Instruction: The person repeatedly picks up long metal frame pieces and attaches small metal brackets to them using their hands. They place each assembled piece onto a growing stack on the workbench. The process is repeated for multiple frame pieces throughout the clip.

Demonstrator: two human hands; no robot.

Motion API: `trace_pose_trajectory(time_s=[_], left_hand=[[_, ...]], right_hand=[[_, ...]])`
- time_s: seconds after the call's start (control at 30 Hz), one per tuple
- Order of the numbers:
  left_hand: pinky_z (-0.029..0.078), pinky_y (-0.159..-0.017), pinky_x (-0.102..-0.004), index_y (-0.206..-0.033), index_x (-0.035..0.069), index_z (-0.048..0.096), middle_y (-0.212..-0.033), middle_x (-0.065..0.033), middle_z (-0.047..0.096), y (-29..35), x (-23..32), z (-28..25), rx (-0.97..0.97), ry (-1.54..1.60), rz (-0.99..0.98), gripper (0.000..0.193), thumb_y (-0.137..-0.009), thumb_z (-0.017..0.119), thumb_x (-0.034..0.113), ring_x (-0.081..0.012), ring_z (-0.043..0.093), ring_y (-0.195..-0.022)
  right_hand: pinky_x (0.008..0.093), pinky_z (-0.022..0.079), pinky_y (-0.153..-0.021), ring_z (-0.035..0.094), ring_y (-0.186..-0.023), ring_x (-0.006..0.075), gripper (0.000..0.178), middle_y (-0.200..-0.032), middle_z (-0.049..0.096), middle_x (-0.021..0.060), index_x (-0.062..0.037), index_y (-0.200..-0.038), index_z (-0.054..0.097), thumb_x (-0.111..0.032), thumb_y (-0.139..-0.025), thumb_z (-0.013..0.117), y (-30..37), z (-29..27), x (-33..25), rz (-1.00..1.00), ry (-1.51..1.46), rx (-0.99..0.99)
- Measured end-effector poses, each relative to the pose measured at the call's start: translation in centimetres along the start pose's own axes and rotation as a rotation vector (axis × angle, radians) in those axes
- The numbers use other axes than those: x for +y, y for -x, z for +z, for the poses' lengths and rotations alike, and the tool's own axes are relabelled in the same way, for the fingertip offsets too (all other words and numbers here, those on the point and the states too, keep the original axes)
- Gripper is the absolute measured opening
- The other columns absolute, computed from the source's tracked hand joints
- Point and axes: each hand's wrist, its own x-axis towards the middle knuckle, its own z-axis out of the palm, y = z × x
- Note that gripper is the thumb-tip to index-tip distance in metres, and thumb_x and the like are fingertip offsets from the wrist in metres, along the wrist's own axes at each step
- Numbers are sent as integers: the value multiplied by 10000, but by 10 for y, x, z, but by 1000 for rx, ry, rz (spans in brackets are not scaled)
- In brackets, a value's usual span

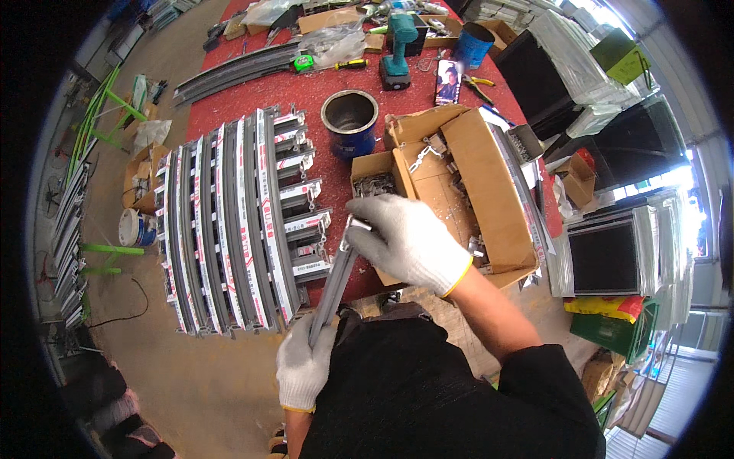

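A short grey metal profile (334,291) slants upward between my two gloved hands, near the table's front edge. My left hand (306,366), in a white glove, is closed round its lower end. At the upper end, the fingers of my right hand (409,241) are closed on the profile beside a small shiny metal fitting (353,224). Whether the fitting sits in the profile or in my fingers, I cannot tell. Left of my hands lies a stack of long profiles (229,222) with printed film; shorter pieces (307,222) with small chains or fittings stick out at its right.
An open cardboard box (489,191) of metal parts stands right, beside a smaller box (375,183) of small hardware. Behind are a dark blue can (353,141), a cordless drill (396,57), a phone (448,83), pliers (478,88) and a green tape measure (303,63).
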Motion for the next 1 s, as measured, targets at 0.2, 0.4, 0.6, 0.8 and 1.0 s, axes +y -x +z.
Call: trace_pose_trajectory(time_s=[0.2, 0.4, 0.6, 0.8, 1.0], left_hand=[[585, -910, -490, -1304, -26, 743, -1079, -272, 781, 1, 15, -4, 7, -8, 10, 454, -1057, 728, 355, -425, 788, -1017], [586, -867, -493, -1274, -26, 748, -1023, -270, 771, -1, 24, -14, -33, -57, 25, 440, -1068, 705, 362, -431, 787, -974], [589, -874, -507, -1275, -37, 744, -1006, -298, 768, -4, 24, -9, -38, -79, 82, 445, -1068, 698, 354, -475, 778, -988], [590, -872, -515, -1268, -24, 754, -1029, -299, 777, -3, 10, -25, -17, -124, -5, 442, -1060, 714, 365, -486, 778, -1023], [591, -854, -492, -1270, -11, 760, -1034, -297, 779, 3, -3, -39, 86, -143, -57, 429, -1068, 685, 360, -487, 776, -1003]], right_hand=[[519, 582, -770, 703, -844, 416, 168, -873, 680, 194, -55, -1010, 760, -221, -1014, 738, 3, 20, -7, -67, 104, 268], [502, 579, -753, 693, -829, 381, 113, -859, 674, 174, -62, -982, 763, -174, -993, 746, 3, 31, -9, -46, 121, 377], [516, 591, -764, 707, -831, 403, 115, -868, 677, 185, -51, -1014, 764, -160, -979, 750, 5, 38, -9, -88, 47, 369], [539, 612, -883, 755, -971, 454, 266, -1005, 750, 243, -11, -1173, 764, -231, -1038, 698, 6, 36, 0, -9, -194, 107], [502, 607, -1031, 758, -1147, 444, 292, -1200, 791, 252, -21, -1278, 781, -109, -1016, 687, -77, 24, 61, -41, 4, 211]])
